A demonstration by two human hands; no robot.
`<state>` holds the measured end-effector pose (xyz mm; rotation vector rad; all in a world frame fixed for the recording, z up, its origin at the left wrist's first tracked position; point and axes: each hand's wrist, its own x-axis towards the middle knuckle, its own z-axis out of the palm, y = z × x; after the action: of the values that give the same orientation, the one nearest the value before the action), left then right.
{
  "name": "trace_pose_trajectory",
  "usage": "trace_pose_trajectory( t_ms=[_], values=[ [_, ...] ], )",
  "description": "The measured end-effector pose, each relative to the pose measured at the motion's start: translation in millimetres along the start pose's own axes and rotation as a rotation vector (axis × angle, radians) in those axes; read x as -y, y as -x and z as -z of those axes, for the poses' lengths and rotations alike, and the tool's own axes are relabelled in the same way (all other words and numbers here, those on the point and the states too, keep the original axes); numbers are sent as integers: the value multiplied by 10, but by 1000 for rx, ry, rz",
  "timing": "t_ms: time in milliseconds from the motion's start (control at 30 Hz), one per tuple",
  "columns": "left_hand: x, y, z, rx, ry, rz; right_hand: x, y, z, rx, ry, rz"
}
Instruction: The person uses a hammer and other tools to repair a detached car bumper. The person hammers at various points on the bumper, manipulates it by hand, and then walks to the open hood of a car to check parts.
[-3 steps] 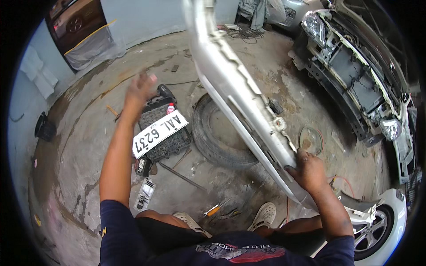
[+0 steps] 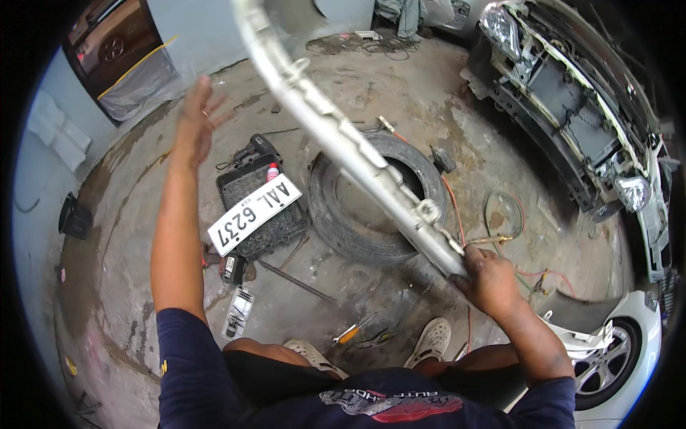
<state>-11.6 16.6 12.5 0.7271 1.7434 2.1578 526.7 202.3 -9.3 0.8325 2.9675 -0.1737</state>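
Observation:
My right hand [image 2: 489,280] is closed round the near end of a long silver-white car bumper [image 2: 357,159]. From there the bumper slants up and away to the far left, its clipped edge facing up. My left hand [image 2: 198,123] is raised with fingers spread, holding nothing, apart from the bumper's far part. Beneath the bumper a worn tyre [image 2: 336,227] lies flat on the floor. Left of the tyre, a white licence plate [image 2: 255,213] rests across an open black tool case [image 2: 282,227], near a small red-capped bottle [image 2: 272,171].
A car with its front stripped [image 2: 564,118] stands at the right, and a white fender with a wheel [image 2: 607,361] is nearer. A power drill [image 2: 259,149], an orange-handled screwdriver [image 2: 348,334], a metal bar [image 2: 296,281] and a coiled hose [image 2: 489,211] lie on the concrete floor. A black bucket [image 2: 73,217] sits by the wall.
The bumper's far end has swung left and the bumper has rolled, showing its narrow clipped edge. My left hand has lifted slightly away and opened wider. My right hand keeps its grip.

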Motion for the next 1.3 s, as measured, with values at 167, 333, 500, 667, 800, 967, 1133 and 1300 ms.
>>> trace_pose_trajectory(
  t_ms=[167,333,500,667,800,967,1133,1300],
  values=[
    [-229,-289,299,-106,260,-7,198,214,-199,43,-49,39],
    [87,390,1004,-171,273,2,276,422,-411,42,-93,37],
    [458,1348,1756,-381,332,49,318,190,-287,172,-12,122],
    [788,2122,1886,-14,669,-30,-39,178,-521,185,119,51],
    [1045,2242,2170,-640,411,38,-301,294,-686,135,111,0],
    [602,2002,1617,-632,70,366,-417,567,-893,167,142,-10],
    [1115,2192,1872,-548,93,550,-577,771,-1080,140,152,-77],
    [1976,1876,1010,-420,72,586,-1228,547,-1337,52,302,-302]
  ],
)
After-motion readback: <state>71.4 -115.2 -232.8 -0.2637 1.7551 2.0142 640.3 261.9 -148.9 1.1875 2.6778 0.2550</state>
